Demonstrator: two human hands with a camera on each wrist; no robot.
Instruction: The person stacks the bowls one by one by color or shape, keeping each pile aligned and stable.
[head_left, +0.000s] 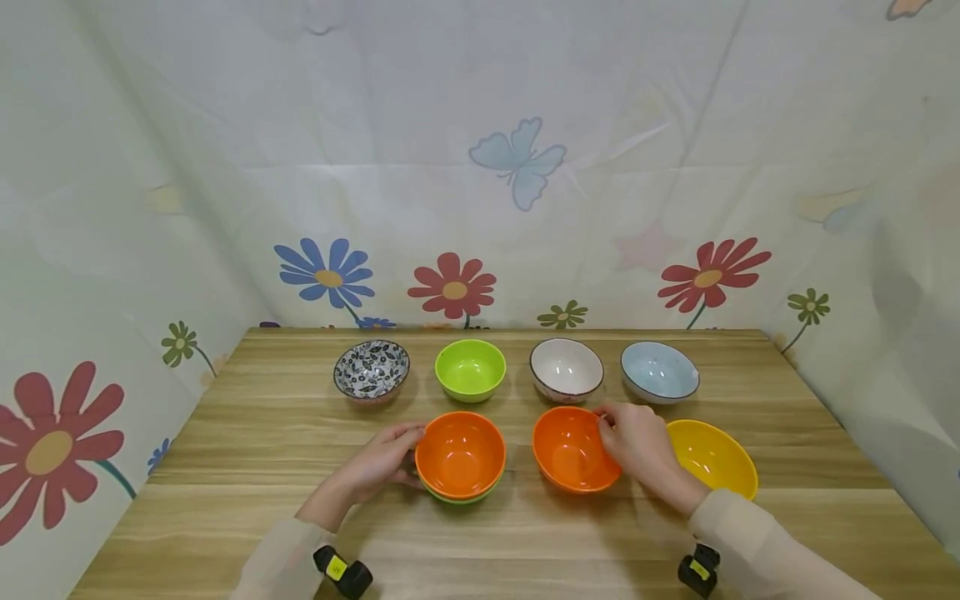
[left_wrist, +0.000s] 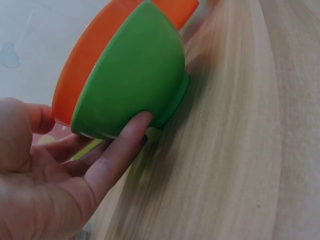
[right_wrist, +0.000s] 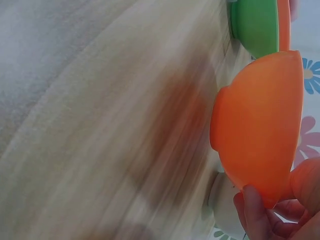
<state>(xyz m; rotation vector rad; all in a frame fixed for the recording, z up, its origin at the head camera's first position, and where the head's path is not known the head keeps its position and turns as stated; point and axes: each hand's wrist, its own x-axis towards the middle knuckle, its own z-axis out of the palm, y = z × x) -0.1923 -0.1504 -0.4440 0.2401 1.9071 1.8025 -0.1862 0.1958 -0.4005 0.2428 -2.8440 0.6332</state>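
Note:
My left hand (head_left: 381, 463) holds a nested pair of bowls from the left: an orange bowl (head_left: 460, 457) sits inside a green bowl (left_wrist: 132, 75). In the left wrist view the thumb lies at the orange rim and the fingers reach under the green bowl's side. My right hand (head_left: 641, 442) pinches the right edge of a second orange bowl (head_left: 576, 450), thumb at its rim and fingertips on its outer wall. This bowl hangs close over the table, its base visible in the right wrist view with a reddish shadow on the wood below.
Along the back stand a black-and-white patterned bowl (head_left: 372, 370), a lime green bowl (head_left: 470, 371), a white bowl (head_left: 566, 370) and a pale blue bowl (head_left: 659, 372). A yellow bowl (head_left: 716, 457) stands right of my right forearm. A flowered curtain (head_left: 517, 217) hangs behind the wooden table (head_left: 247, 467).

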